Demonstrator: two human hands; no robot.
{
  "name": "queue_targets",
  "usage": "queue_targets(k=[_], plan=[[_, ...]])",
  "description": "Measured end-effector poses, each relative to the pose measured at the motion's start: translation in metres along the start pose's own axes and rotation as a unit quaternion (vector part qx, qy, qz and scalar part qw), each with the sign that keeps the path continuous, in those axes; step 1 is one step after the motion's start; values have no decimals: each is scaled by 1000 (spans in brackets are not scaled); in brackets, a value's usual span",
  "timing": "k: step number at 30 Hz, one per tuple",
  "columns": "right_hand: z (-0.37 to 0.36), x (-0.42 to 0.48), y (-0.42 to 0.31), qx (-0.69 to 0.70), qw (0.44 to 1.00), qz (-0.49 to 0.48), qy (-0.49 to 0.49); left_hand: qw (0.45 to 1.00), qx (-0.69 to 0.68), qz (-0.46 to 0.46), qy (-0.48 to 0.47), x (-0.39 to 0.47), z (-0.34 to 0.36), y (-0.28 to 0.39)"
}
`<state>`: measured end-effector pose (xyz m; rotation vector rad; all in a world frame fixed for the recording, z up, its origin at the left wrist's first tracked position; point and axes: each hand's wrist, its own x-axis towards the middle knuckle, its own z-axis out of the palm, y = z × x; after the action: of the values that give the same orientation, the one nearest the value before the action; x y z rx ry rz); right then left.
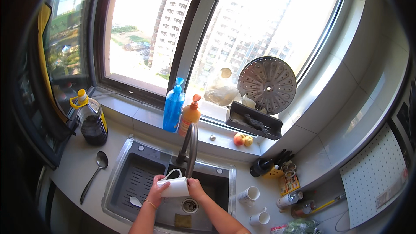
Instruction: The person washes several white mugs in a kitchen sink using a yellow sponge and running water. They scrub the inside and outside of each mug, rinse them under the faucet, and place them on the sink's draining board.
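A white mug (174, 187) lies on its side above the dark sink (214, 182), under the end of the curved faucet (193, 146). My left hand (157, 188) grips it near the base, thumb along its wall, with the handle pointing up and away. At the mug's other end is my right hand (195, 188), its fingers partly hidden at the rim; whether they are inside cannot be seen. Below the mug are the round drain (189, 205) and a brownish-green scouring pad (182, 221) on the sink floor. A white spoon (135, 201) rests beside my left wrist.
Two white mugs (249, 195) (260, 218) stand right of the sink, near a knife holder (271, 170). On the left counter are a large ladle (94, 174) and an oil jug (92, 123). Blue (173, 110) and orange (189, 117) pump bottles stand behind the faucet.
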<state>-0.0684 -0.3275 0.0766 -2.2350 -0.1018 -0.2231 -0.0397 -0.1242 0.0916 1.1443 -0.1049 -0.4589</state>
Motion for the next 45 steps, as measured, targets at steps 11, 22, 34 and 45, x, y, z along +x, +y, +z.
queue_targets(k=[11,22,34,45], plan=[[-18,13,-31,-145,989,28,11,996,-9,-69,51,-7,9,12],[-41,9,-45,-82,996,21,10,975,-194,-81,-71,-11,4,7],[-22,1,-63,108,965,11,-239,986,-125,-32,-107,3,-2,-2],[49,42,14,321,846,209,-372,990,-128,-58,-29,18,9,-15]])
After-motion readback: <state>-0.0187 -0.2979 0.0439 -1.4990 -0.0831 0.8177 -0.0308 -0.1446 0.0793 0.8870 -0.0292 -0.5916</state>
